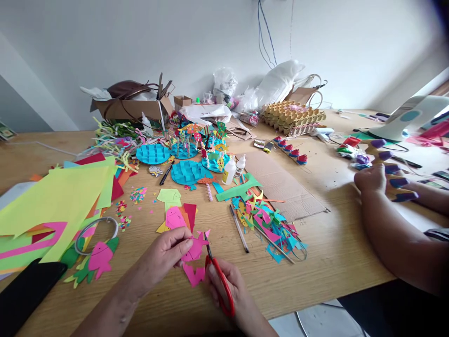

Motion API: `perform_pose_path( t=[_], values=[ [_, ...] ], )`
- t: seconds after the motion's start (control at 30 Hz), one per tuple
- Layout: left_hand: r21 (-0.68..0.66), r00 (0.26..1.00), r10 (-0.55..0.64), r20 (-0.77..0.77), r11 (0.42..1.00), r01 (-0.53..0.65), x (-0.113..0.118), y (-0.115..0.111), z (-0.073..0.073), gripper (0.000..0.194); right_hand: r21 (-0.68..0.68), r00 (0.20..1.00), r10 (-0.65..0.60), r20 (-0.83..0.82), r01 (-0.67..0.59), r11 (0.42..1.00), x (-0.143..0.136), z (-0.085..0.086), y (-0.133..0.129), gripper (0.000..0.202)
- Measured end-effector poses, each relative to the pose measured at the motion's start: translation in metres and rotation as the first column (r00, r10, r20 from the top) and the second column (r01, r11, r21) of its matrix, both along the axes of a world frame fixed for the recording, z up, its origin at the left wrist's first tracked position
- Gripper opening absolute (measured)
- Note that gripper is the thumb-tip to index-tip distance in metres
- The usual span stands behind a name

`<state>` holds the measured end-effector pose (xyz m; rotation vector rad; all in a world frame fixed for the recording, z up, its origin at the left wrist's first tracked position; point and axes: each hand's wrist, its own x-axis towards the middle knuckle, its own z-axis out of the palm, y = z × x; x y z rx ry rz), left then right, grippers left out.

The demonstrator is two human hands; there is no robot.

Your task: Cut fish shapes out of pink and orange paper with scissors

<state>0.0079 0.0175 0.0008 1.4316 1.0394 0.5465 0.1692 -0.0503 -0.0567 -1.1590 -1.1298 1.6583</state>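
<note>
My left hand (171, 248) pinches a pink paper fish cutout (194, 250) between thumb and fingers. In my right hand (224, 285) are red-handled scissors (224, 292), their blades pointing up at the edge of the pink paper near its tail. A pink paper scrap (193, 275) lies just below the cutout. Beyond my left hand lie more paper pieces: a pink one with a drawn line (175, 217), a red one (190, 215) and a light green one (169, 196). To the left, a finished pink fish (100, 257) rests on green fish shapes (84, 271).
Yellow paper sheets (59, 192) and a tape roll (96, 235) are at left. Blue scalloped bases (189, 172), glue bottles (229, 171) and a pen (239, 229) stand or lie ahead. Paper scraps (270, 224) cover cardboard (280, 182). At right, another person's hand (370, 180) holds a painted egg-carton strip (396, 180).
</note>
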Motion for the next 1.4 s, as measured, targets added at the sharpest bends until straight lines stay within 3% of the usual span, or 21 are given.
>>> perform_pose_path(
  t=[0.07,0.13,0.27,0.33,0.4,0.53,0.7,0.83,0.97,1.03,1.13,1.2,1.33,1.4],
  values=[
    [0.008,1.0,-0.004,-0.03,1.0,0.004,-0.014,0.001,-0.003,0.023,0.042,0.982,0.097,0.159,-0.105,0.994,0.009,0.004,0.004,0.05],
    [0.002,0.994,0.011,-0.108,1.0,-0.011,-0.028,0.0,-0.006,0.018,0.137,0.9,0.115,0.42,-0.188,0.973,0.02,0.011,0.008,0.047],
    [0.019,0.955,0.024,-0.295,1.0,-0.019,-0.045,-0.006,-0.007,0.015,0.138,0.576,0.108,0.81,-0.367,0.92,0.035,0.025,0.011,0.038],
    [0.066,0.909,0.018,-0.415,0.998,0.011,-0.05,-0.01,-0.008,0.014,0.095,0.402,0.094,0.911,-0.427,0.899,0.039,0.031,0.01,0.035],
    [0.102,0.868,-0.006,-0.497,0.993,0.065,-0.055,-0.013,-0.011,0.012,0.069,0.28,0.074,0.957,-0.466,0.882,0.041,0.034,0.007,0.033],
    [0.133,0.834,-0.048,-0.55,0.98,0.145,-0.065,-0.019,-0.017,0.013,0.013,0.155,0.075,0.985,-0.501,0.865,0.046,0.043,0.005,0.028],
    [0.173,0.817,-0.04,-0.576,0.97,0.169,-0.076,-0.024,-0.02,0.017,0.001,0.121,0.072,0.99,-0.512,0.859,0.039,0.053,0.001,0.028],
    [0.343,0.797,0.123,-0.591,0.933,0.111,-0.087,-0.022,-0.026,0.016,0.0,0.19,0.143,0.971,-0.603,0.798,0.015,0.052,-0.005,0.014],
    [0.482,0.783,0.244,-0.572,0.872,0.081,-0.089,-0.02,-0.024,0.018,0.045,0.209,0.132,0.969,-0.676,0.735,-0.009,0.042,-0.007,0.018],
    [0.516,0.796,0.232,-0.56,0.849,0.115,-0.084,-0.024,-0.02,0.018,0.046,0.187,0.121,0.975,-0.701,0.712,-0.016,0.036,-0.006,0.019],
    [0.534,0.813,0.119,-0.57,0.805,0.258,-0.074,-0.038,-0.021,0.024,0.036,0.166,0.13,0.978,-0.738,0.674,-0.022,0.03,-0.004,0.018],
    [0.594,0.801,0.109,-0.589,0.731,0.337,-0.072,-0.049,-0.031,0.028,0.038,0.17,0.136,0.976,-0.75,0.661,-0.023,0.028,-0.003,0.019],
    [0.693,0.742,0.14,-0.655,0.502,0.517,-0.084,-0.064,-0.062,0.041,0.028,0.191,0.165,0.968,-0.731,0.682,-0.023,0.026,-0.004,0.019],
    [0.694,0.708,0.166,-0.687,0.438,0.571,-0.093,-0.067,-0.074,0.048,0.041,0.213,0.167,0.963,-0.724,0.689,-0.022,0.027,-0.005,0.016]
  ],
)
